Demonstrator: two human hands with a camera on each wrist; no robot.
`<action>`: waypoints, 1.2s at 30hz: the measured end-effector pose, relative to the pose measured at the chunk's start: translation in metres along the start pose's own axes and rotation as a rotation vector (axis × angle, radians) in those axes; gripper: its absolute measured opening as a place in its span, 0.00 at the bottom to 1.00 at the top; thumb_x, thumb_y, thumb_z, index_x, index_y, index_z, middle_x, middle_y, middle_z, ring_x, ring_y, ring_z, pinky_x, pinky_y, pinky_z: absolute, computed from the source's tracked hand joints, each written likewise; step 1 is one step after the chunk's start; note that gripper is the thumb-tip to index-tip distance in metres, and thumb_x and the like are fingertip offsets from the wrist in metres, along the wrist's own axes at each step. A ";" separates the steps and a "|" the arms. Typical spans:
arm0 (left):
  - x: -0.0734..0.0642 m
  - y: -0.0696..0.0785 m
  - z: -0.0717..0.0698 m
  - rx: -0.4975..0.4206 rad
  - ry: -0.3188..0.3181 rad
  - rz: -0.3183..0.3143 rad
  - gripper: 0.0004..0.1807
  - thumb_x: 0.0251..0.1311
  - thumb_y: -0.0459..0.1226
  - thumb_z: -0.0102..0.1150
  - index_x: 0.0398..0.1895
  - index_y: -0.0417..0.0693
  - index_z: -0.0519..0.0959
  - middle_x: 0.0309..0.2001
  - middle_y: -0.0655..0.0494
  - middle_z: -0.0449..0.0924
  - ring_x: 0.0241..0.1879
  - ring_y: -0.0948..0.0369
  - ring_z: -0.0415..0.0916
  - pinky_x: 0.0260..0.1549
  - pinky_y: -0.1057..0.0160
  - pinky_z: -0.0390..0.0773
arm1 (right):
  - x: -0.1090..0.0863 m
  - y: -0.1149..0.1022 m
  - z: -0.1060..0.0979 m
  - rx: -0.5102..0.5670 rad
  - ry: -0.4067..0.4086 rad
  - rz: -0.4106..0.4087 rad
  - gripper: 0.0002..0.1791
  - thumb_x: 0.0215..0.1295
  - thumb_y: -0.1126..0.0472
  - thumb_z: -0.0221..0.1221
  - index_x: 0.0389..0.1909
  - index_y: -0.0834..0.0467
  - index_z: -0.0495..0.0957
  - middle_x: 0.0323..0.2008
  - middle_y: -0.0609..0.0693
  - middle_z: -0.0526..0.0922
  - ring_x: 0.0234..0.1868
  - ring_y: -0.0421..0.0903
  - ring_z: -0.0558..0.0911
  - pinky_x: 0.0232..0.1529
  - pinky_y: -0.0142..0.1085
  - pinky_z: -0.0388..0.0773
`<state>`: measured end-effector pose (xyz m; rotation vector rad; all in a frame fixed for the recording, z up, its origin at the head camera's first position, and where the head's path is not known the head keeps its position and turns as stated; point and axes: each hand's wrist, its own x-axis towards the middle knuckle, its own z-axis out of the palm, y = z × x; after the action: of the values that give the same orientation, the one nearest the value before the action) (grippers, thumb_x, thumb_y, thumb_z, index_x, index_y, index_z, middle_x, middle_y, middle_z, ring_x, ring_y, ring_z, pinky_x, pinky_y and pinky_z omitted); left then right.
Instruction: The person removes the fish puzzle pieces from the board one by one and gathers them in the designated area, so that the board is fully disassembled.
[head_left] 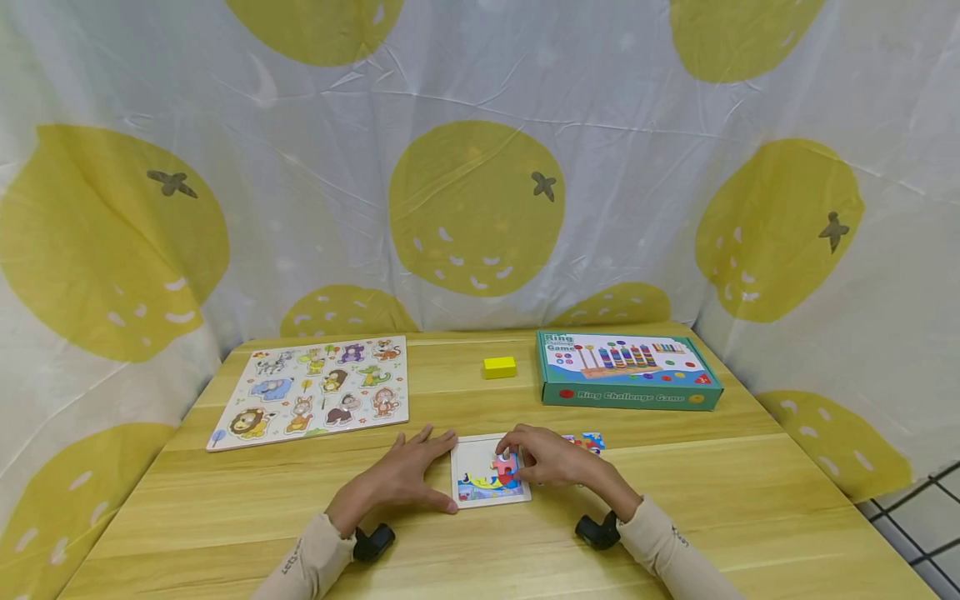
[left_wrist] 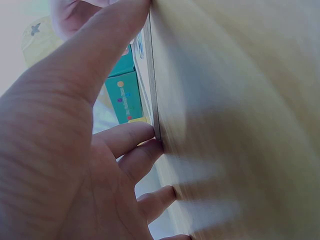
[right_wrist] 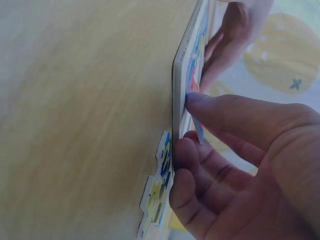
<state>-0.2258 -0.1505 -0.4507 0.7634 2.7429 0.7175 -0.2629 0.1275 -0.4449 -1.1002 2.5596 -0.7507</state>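
Note:
A small jigsaw tray [head_left: 471, 454] with a pale frame lies on the table in front of me. Along its lower part, joined pieces [head_left: 472, 483] show a yellow and blue picture; the upper part is bare. My left hand [head_left: 401, 475] is spread at the tray's left side, thumb at the near corner and index finger by the far one. Over the right half of the tray, my right hand [head_left: 553, 457] pinches a jigsaw piece [right_wrist: 198, 129], tilted in the right wrist view. Loose jigsaw pieces [right_wrist: 156, 192] lie beside the tray, partly hidden behind that hand in the head view.
An animal puzzle board [head_left: 318, 392] lies at the back left. Behind the tray sits a yellow block [head_left: 499, 367]. A green game box [head_left: 630, 393] stands at the back right, near the fruit-patterned curtain [head_left: 337, 208] around the table.

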 end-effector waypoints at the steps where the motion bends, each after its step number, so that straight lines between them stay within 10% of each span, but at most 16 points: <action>1: 0.000 0.000 0.000 0.000 0.000 0.000 0.54 0.42 0.62 0.69 0.72 0.48 0.62 0.73 0.52 0.57 0.73 0.41 0.43 0.64 0.29 0.40 | 0.000 0.000 0.000 0.001 0.001 0.000 0.18 0.58 0.66 0.65 0.49 0.55 0.79 0.32 0.45 0.71 0.24 0.35 0.68 0.27 0.27 0.67; 36: 0.000 -0.002 0.000 0.007 -0.002 0.004 0.55 0.42 0.64 0.68 0.72 0.48 0.61 0.73 0.52 0.57 0.73 0.41 0.43 0.64 0.29 0.40 | -0.006 0.008 -0.010 0.143 0.044 -0.032 0.15 0.60 0.64 0.64 0.49 0.54 0.82 0.34 0.48 0.76 0.27 0.36 0.69 0.30 0.27 0.69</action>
<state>-0.2268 -0.1514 -0.4518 0.7703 2.7441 0.7083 -0.2679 0.1399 -0.4401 -1.0932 2.4840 -0.9597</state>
